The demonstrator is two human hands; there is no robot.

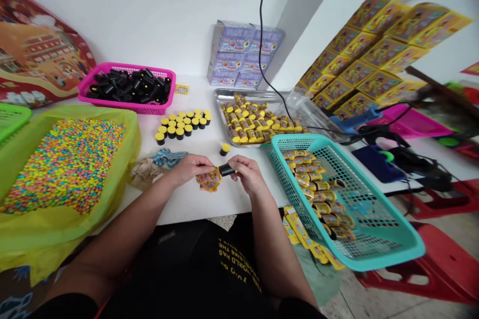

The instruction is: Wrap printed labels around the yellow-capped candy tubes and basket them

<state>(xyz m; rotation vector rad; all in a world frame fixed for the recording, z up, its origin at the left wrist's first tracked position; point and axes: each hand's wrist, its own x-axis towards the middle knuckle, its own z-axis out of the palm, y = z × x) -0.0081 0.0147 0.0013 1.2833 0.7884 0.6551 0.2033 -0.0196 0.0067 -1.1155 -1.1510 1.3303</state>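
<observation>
My right hand [247, 173] is closed around a small black canister [226, 170], held on its side over the white table. My left hand [190, 167] pinches a yellow printed label [213, 175] that meets the canister's left end. Below it on the table lies a small pile of similar labels [208, 186]. A single black canister with a yellow lid [225, 149] stands just beyond my hands. Farther back, several yellow-lidded canisters [183, 124] stand upright in a group. A crumpled cloth [147, 168] lies left of my left hand.
A teal basket [374, 259] with labelled canisters is on the right, beside a metal tray [224, 95] of more. At left are a pink basket [129, 107] of black canisters and a yellow-lined bin of colourful candies [71, 159]. A black cable [261, 25] hangs down across the tray.
</observation>
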